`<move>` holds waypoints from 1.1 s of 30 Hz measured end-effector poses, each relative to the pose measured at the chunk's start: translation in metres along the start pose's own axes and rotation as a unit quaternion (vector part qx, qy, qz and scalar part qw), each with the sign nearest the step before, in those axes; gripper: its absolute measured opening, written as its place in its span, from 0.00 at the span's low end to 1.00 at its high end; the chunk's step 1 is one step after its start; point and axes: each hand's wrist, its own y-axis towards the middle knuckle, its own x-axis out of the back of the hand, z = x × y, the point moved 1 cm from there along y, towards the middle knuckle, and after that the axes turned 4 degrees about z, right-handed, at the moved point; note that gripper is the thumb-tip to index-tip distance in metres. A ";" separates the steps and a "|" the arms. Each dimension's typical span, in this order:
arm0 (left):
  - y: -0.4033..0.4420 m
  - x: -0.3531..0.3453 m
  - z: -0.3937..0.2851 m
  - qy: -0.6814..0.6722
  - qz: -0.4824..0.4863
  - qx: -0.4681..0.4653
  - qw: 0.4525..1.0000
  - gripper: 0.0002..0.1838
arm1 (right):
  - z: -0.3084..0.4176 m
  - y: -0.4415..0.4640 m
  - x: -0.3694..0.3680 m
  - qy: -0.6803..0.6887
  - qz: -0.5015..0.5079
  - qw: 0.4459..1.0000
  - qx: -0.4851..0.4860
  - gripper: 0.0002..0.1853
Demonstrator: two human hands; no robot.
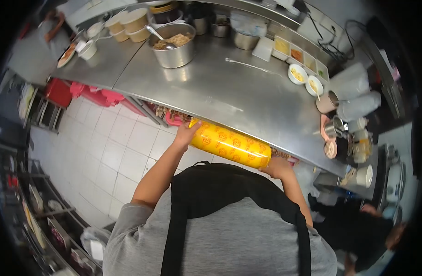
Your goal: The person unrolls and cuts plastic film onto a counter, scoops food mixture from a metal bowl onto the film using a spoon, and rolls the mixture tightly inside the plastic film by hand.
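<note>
Stainless counter runs diagonally across the upper view, seam toward its left end, bright glare spots on top. Metal shelf above the back edge. Floor left of the counter: white square tiles, darker grout. Dark shelving lower left, contents blurry. Pale wall upper right, black cables against it. Outer edges too dark to read.

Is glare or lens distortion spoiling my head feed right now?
Head view: glare on the roll and counter, though the roll's print shows through; black corners, shelves at lower left bowed by the lens; person at lower right looks soft.
</note>
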 end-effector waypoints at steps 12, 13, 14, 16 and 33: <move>-0.006 -0.006 0.024 0.009 -0.112 -0.022 0.993 0.21 | 0.155 0.185 0.083 0.012 -0.288 0.872 0.397 0.11; -0.005 -0.006 0.024 0.023 -0.132 -0.021 0.991 0.21 | 0.162 0.197 0.080 0.003 -0.298 0.873 0.386 0.11; -0.005 -0.007 0.024 0.035 -0.151 -0.019 0.988 0.21 | 0.165 0.198 0.081 0.007 -0.301 0.873 0.383 0.11; -0.006 -0.009 0.026 0.048 -0.172 -0.020 0.984 0.22 | 0.169 0.200 0.079 0.014 -0.306 0.874 0.376 0.11; -0.056 -0.023 0.055 0.171 -0.308 -0.041 0.935 0.26 | 0.180 0.196 0.062 -0.120 -0.359 0.862 0.336 0.15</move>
